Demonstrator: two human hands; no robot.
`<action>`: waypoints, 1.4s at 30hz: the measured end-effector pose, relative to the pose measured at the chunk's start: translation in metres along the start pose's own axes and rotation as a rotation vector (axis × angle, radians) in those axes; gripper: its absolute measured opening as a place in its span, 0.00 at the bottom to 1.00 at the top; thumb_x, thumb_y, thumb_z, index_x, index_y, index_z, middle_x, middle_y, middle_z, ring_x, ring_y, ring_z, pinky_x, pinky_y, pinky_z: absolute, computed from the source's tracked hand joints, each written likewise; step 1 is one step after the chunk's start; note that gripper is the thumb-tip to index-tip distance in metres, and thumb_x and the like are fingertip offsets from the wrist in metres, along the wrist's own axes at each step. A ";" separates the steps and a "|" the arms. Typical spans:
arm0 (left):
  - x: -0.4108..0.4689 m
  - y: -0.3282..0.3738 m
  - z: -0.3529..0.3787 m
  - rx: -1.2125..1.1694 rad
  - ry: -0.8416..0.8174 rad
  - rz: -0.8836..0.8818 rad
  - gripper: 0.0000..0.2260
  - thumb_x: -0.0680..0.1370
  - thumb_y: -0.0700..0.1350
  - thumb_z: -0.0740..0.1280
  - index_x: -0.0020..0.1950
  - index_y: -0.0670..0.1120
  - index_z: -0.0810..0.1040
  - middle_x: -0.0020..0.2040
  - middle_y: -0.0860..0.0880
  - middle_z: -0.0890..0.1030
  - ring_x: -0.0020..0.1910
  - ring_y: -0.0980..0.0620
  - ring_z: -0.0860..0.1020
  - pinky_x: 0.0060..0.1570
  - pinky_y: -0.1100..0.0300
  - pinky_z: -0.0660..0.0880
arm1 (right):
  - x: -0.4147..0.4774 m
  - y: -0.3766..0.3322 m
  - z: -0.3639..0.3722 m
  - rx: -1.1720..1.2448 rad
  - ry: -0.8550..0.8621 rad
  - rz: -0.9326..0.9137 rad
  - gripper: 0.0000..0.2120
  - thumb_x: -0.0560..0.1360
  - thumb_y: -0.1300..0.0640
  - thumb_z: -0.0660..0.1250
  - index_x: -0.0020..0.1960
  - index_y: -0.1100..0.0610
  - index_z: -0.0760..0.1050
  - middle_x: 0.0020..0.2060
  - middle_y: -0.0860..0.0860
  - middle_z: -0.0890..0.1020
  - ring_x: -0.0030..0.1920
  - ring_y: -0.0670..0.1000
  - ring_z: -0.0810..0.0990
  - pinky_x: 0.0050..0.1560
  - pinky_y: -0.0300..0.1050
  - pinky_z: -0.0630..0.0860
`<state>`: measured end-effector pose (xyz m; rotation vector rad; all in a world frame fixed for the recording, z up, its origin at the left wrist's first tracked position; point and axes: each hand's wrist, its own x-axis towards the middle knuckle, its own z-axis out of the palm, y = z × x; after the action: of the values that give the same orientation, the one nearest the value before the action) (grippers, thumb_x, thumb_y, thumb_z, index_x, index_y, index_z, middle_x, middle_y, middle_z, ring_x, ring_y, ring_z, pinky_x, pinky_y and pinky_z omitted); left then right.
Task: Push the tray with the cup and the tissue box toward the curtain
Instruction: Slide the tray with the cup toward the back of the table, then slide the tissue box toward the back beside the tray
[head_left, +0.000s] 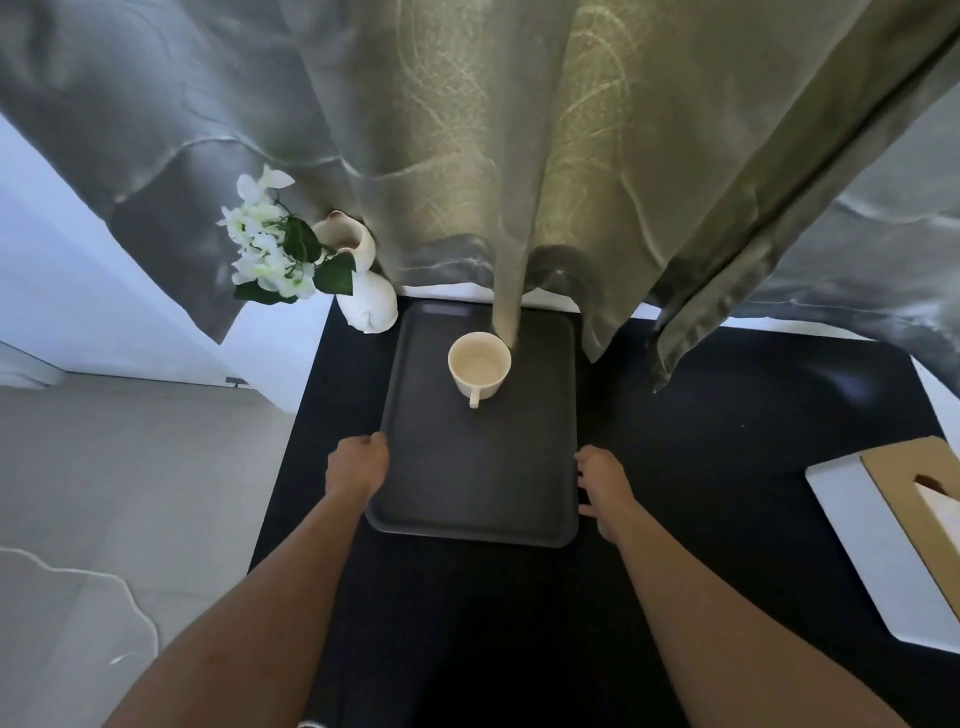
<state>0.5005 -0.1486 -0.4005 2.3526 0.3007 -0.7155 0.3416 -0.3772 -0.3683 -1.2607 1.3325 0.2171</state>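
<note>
Gripping dark grey rectangular plastic tray (478, 467) with left hand (358, 467) and right hand (602, 486), cream ceramic cup (479, 364) nearing table's far edge, probably needing gentler pushing.

No writing, label, brand or number could be read anywhere. The tray (478, 467), the cup (479, 364) and the tissue box (893, 540) were all plain, and the curtain (519, 156) carried only a woven swirl pattern, no letters.
</note>
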 end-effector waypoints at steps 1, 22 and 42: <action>0.000 0.002 -0.001 -0.007 0.006 0.001 0.16 0.78 0.46 0.58 0.37 0.40 0.79 0.42 0.41 0.79 0.41 0.41 0.76 0.45 0.53 0.69 | 0.001 -0.002 0.001 0.000 -0.003 -0.003 0.10 0.80 0.58 0.55 0.43 0.52 0.72 0.56 0.60 0.78 0.62 0.62 0.75 0.66 0.63 0.69; -0.038 0.027 -0.016 0.012 -0.170 0.363 0.16 0.81 0.48 0.57 0.59 0.43 0.81 0.56 0.42 0.83 0.57 0.40 0.79 0.57 0.51 0.73 | -0.050 -0.013 0.014 -0.037 0.029 -0.150 0.15 0.82 0.52 0.55 0.61 0.58 0.74 0.58 0.60 0.76 0.64 0.62 0.75 0.66 0.59 0.72; -0.150 0.139 0.103 0.155 -0.401 0.695 0.09 0.81 0.50 0.60 0.52 0.49 0.79 0.48 0.47 0.82 0.49 0.48 0.82 0.57 0.44 0.78 | -0.054 0.030 -0.162 0.053 0.257 -0.305 0.08 0.81 0.54 0.57 0.54 0.53 0.74 0.51 0.55 0.80 0.51 0.53 0.80 0.55 0.51 0.77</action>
<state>0.3871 -0.3253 -0.3089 2.1645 -0.7325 -0.8412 0.2061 -0.4619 -0.3000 -1.4623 1.3298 -0.1998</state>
